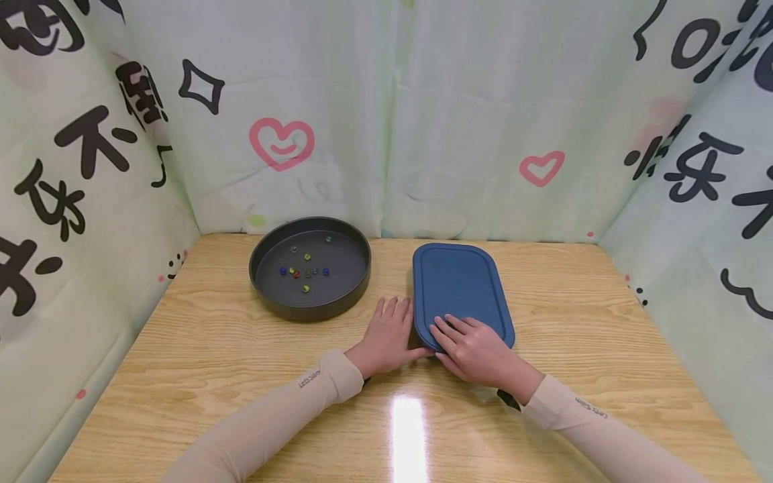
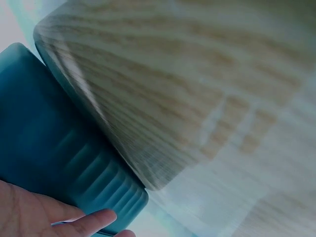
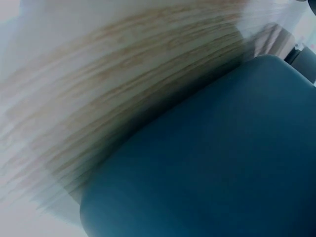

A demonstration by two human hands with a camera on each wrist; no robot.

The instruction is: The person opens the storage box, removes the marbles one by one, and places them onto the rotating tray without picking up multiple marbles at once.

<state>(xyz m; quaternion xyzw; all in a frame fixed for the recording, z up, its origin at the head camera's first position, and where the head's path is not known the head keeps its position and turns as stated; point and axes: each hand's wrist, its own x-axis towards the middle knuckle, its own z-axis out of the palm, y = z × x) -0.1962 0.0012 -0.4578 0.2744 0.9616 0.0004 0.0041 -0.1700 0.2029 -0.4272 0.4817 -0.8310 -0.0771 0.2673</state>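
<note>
A blue rectangular box with a lid (image 1: 459, 282) stands on the table, lid on. My left hand (image 1: 386, 339) lies along its left side, fingers straight and thumb reaching to the near left corner. In the left wrist view, the left fingers (image 2: 94, 222) are beside the ribbed blue side of the box (image 2: 74, 153). My right hand (image 1: 480, 349) rests on the near part of the lid, fingers extended over the top and thumb by the front edge. The right wrist view shows the smooth blue box (image 3: 212, 163) but not the right fingers.
A round dark pan (image 1: 311, 305) stands to the left of the box, with several small coloured marbles (image 1: 306, 257) on its floor. The wooden table (image 1: 580, 302) is bordered at the back and sides by printed curtains (image 1: 459, 134).
</note>
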